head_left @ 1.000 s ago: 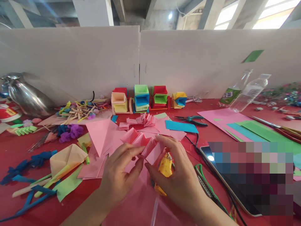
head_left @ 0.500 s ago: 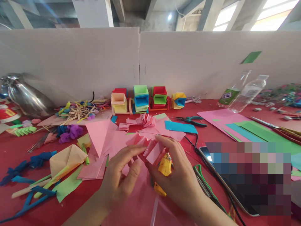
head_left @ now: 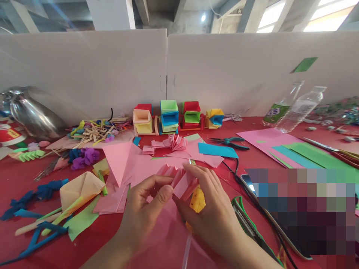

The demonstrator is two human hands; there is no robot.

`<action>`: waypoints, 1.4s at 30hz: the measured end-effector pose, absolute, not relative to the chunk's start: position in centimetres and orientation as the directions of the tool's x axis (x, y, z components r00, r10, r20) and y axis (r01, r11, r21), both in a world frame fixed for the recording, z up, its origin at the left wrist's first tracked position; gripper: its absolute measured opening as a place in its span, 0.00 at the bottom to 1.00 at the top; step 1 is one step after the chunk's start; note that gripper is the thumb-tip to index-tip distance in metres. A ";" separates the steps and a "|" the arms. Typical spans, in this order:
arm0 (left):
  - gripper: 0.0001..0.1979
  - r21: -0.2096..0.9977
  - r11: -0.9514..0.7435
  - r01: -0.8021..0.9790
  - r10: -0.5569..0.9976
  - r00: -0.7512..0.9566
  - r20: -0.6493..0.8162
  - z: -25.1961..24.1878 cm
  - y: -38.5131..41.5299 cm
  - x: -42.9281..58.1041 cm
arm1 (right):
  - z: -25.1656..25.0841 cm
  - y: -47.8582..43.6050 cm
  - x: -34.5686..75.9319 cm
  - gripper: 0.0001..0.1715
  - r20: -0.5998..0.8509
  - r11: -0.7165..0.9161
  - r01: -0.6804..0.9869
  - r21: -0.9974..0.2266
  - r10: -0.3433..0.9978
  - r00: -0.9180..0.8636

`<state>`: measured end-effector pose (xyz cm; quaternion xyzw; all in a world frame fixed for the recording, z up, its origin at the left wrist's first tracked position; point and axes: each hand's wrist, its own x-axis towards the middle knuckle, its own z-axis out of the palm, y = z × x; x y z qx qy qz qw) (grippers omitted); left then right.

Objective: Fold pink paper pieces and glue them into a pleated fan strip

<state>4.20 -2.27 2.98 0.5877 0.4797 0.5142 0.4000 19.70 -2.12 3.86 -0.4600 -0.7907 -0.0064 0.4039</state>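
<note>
A pleated pink paper piece [head_left: 179, 180] sits between both hands, low in the middle of the view. My left hand [head_left: 143, 213] pinches its left side with thumb and forefinger. From the right, my right hand [head_left: 209, 209] grips the other side, fingers curled over the folds. A small yellow object [head_left: 198, 198] lies just under my right hand. Loose pink sheets [head_left: 127, 164] are spread on the red table [head_left: 22, 179] behind the folded piece.
Stacked coloured paper boxes [head_left: 168, 117] stand at the white back wall. Paper scraps and sticks [head_left: 92, 132] lie left, pliers [head_left: 230, 142] and coloured sheets [head_left: 283, 147] right, with two plastic bottles [head_left: 297, 108]. A tablet [head_left: 252, 186] and green-handled tool [head_left: 242, 213] lie near my right hand.
The pleats have been pressed closer together into a tighter bundle. My left thumb and forefinger have closed on the paper's left side. My right hand stayed in place.
</note>
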 end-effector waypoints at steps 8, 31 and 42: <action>0.10 0.992 -0.117 -0.037 0.993 -0.006 0.117 3.3 -1.7 4.5 | 3.7 -2.1 19.4 0.32 0.647 0.583 0.745 -0.323 0.711 -0.276; 0.08 0.845 -0.268 0.464 0.963 0.102 0.250 3.7 -0.3 2.1 | 4.5 -2.2 20.5 0.19 0.590 0.635 0.550 -0.543 0.754 -0.289; 0.06 0.323 -0.744 0.585 0.663 0.588 0.464 4.0 -1.6 2.5 | 5.4 -1.6 21.2 0.06 0.353 0.579 0.571 -0.582 0.812 -0.465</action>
